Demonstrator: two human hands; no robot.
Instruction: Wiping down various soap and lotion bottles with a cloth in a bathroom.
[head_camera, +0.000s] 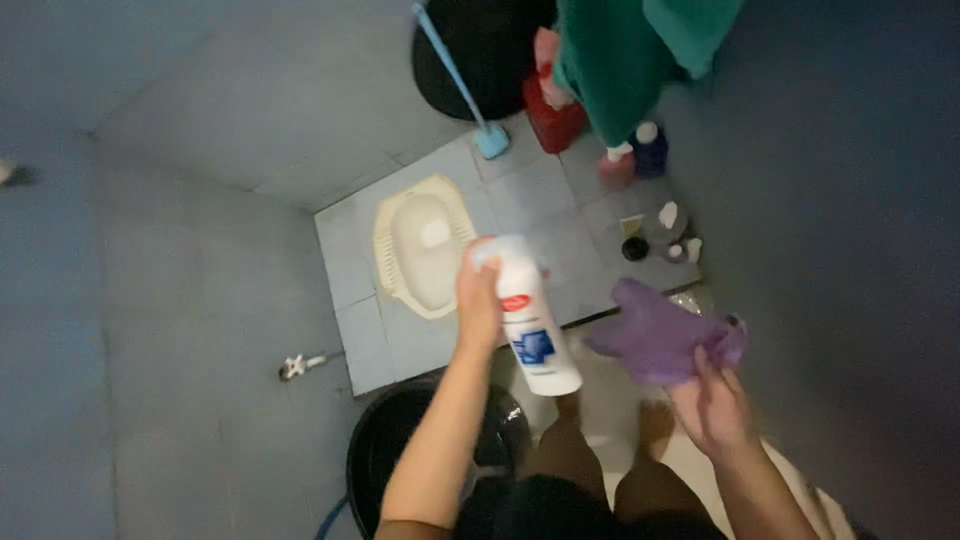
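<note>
The left hand (478, 300) grips a white cleaner bottle (528, 318) over the squat toilet (422, 245), while the right hand (712, 405) clutches a purple glove (662, 340).

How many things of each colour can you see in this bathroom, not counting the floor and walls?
White: 1, the bottle in the left hand
Purple: 1, the cloth in the right hand
Black: 2, the near bucket and the far tub
Red: 1, the container
Green: 1, the hanging cloth
Cream: 1, the squat toilet
Total: 7
</note>
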